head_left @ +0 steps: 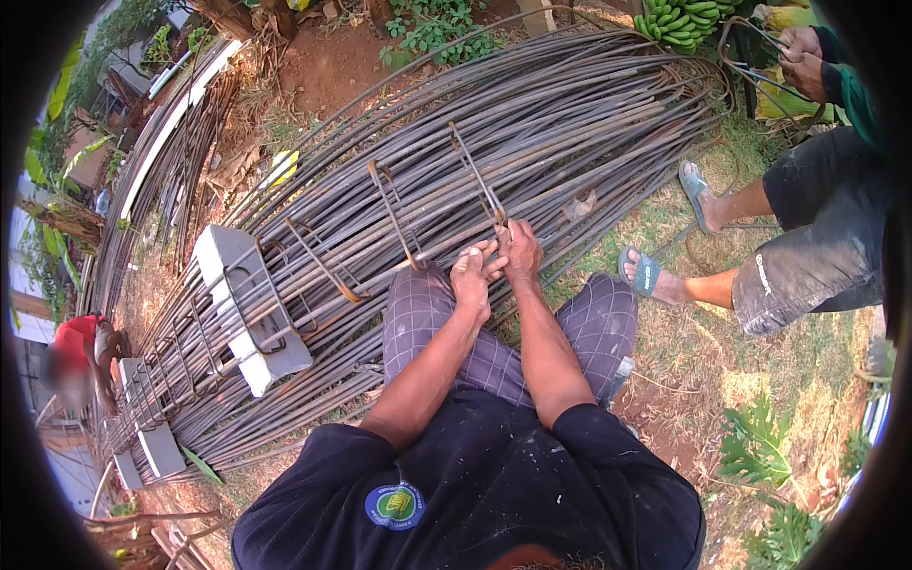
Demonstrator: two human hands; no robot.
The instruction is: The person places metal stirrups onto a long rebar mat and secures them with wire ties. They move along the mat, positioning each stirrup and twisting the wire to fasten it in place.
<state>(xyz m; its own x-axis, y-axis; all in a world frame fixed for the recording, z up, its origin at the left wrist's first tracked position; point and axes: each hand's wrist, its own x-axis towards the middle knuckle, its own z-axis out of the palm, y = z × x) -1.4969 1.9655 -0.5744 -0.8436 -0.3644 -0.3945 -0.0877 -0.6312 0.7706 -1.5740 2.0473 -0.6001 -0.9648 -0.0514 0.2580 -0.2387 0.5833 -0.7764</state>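
My right hand [520, 251] is closed at the near corner of a rusty rebar stirrup [468, 160], beside a long bar that passes under it. Close by on the left, my left hand [473, 276] has its fingers curled together; whatever is between them is too small to make out. More stirrups stand spaced along the bars to the left, among them one bent steel stirrup [394, 215] by my knee and another stirrup [323, 259] beyond it. They rest over a large pile of long steel bars [570, 123].
A grey concrete block [249, 309] lies across the pile to the left, with another block [157, 446] farther off. A person in red [81, 351] bends at far left. At right, a person's hands [805, 62] hold a bent bar; sandalled feet [646, 275] stand near. Green bananas [679, 24] lie behind.
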